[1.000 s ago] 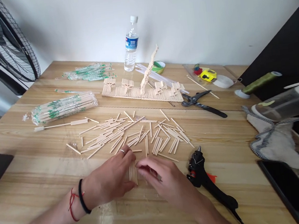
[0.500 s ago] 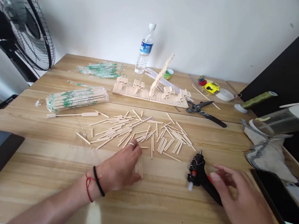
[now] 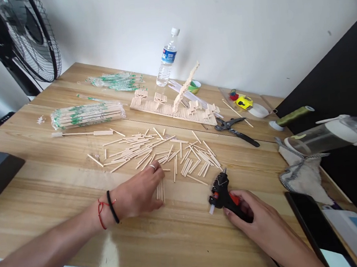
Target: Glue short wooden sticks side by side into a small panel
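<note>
Right hand [image 3: 259, 214] newly around the black plastic, pistol-shaped glue gun [image 3: 220, 187]

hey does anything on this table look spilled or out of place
Just the loose sticks: they lie scattered at mixed angles across the middle of the table, untidy next to the neat row at the left hand.

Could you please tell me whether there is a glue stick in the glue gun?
In: a translucent glue stick pokes out of the rear of the glue gun, opposite the nozzle. Its inner end is hidden.
</note>
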A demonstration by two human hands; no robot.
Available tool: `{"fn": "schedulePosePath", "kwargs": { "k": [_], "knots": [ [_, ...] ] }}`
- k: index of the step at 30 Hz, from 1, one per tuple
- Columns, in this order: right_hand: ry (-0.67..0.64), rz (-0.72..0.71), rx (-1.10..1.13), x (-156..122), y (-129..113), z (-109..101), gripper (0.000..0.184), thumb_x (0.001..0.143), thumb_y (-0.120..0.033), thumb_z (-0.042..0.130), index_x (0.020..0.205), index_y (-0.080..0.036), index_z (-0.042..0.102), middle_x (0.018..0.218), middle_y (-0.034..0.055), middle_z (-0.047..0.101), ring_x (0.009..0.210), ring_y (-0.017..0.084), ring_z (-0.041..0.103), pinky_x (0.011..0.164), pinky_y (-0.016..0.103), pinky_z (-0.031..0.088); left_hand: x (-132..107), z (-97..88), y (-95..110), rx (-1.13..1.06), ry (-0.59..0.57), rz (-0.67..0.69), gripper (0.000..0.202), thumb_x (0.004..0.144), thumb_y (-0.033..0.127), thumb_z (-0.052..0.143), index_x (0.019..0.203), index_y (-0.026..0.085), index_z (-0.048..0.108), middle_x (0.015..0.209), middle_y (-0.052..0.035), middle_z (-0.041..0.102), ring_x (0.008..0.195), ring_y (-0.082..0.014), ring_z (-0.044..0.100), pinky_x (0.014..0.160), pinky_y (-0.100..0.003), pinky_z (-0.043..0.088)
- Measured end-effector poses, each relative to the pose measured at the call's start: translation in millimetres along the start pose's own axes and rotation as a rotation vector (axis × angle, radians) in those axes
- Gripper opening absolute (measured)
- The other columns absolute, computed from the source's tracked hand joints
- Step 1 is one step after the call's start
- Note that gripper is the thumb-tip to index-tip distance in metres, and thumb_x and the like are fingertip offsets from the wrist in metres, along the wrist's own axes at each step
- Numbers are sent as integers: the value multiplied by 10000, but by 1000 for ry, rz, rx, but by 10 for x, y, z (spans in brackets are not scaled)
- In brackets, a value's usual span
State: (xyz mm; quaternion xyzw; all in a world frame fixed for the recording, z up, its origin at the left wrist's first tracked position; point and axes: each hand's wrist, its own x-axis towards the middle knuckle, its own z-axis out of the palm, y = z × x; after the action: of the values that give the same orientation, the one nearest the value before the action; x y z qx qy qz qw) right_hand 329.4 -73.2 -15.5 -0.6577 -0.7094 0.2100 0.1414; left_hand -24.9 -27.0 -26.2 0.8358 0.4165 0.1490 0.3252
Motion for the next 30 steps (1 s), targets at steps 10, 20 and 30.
{"fn": "schedulePosePath", "kwargs": {
  "k": [10,20,30],
  "knots": [
    [43,-153,131,264,-375,-90,81,861,-344,598,898,-273,613,758,9,722,645,238,670,610,334,519,12,-117,5,18,-55,8,561,755,180,945,1202,170,607,1360,-153,590,1171,-322,675,1069,-464,570],
    [98,-298,408,733,-601,-32,327,1040,-537,570,860,-264,573,719,-21,584,666,207,573,636,334,478,43,-343,-69,11,-91,31,515,750,229,922,1172,205,628,1099,-28,662,951,-217,660,870,-336,556],
    [-191,-378,589,590,-628,76,270,1022,-445,592,834,-257,640,670,-47,563,619,179,543,580,292,478,35,-479,-33,16,-173,-3,590,848,224,866,1363,218,578,1227,-62,656,1034,-217,648,949,-358,548]
  ]
}}
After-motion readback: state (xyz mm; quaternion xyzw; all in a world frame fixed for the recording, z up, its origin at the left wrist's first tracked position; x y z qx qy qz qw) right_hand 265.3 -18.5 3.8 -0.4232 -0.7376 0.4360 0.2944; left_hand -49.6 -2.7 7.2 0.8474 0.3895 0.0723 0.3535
